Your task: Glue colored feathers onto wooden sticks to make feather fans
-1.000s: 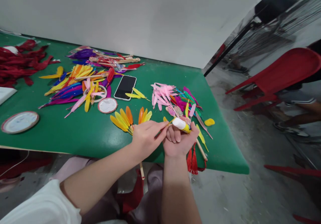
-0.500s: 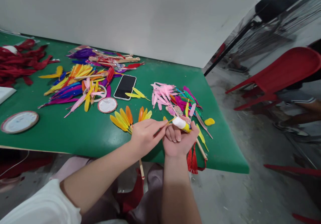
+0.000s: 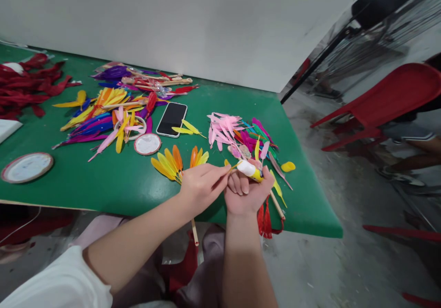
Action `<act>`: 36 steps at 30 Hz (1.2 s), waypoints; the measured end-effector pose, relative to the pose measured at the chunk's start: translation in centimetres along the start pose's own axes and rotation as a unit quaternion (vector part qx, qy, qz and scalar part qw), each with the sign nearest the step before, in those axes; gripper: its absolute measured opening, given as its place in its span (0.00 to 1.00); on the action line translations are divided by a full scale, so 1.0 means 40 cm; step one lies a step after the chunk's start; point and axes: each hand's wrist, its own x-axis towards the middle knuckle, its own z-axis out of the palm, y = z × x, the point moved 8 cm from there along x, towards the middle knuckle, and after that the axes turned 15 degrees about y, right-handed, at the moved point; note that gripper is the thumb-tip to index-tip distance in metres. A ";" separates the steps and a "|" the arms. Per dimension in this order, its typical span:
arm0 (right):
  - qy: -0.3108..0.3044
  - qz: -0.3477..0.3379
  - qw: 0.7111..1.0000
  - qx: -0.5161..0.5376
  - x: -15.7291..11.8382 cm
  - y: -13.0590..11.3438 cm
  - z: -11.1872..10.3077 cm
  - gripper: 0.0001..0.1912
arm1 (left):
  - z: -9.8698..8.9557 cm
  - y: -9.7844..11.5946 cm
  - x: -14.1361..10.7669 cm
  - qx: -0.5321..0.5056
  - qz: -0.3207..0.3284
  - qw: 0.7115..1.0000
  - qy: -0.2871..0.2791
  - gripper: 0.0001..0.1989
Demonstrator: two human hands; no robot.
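Note:
Between thumb and forefinger, my left hand (image 3: 201,188) pinches a thin yellow feather (image 3: 234,166), mostly hidden by the fingers. My right hand (image 3: 248,193), palm up, is closed around a small glue tube (image 3: 254,172) with a white end and a yellow body. The tube's white end meets or nearly meets the feather's thin tip. Under my left hand lies a fan of orange and yellow feathers (image 3: 168,162), and a wooden stick (image 3: 195,232) juts past the table edge. Beside my right hand are another stick (image 3: 277,205) and a red tassel (image 3: 265,220).
On the green table (image 3: 103,184) lie pink feathers (image 3: 223,128), a phone (image 3: 172,119) with yellow feathers over its corner, a mixed feather heap (image 3: 99,115), round white discs (image 3: 147,144) and red cloth strips (image 3: 31,87). A red chair (image 3: 392,99) and a person's leg (image 3: 413,138) are at right.
Almost nothing differs. Both hands keep the same hold, and the right hand has shifted very slightly to the right.

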 end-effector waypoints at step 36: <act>0.026 -0.021 0.999 -0.015 0.006 0.001 -0.009 0.14 | 0.010 -0.007 -0.012 0.037 0.023 0.999 -0.014 0.10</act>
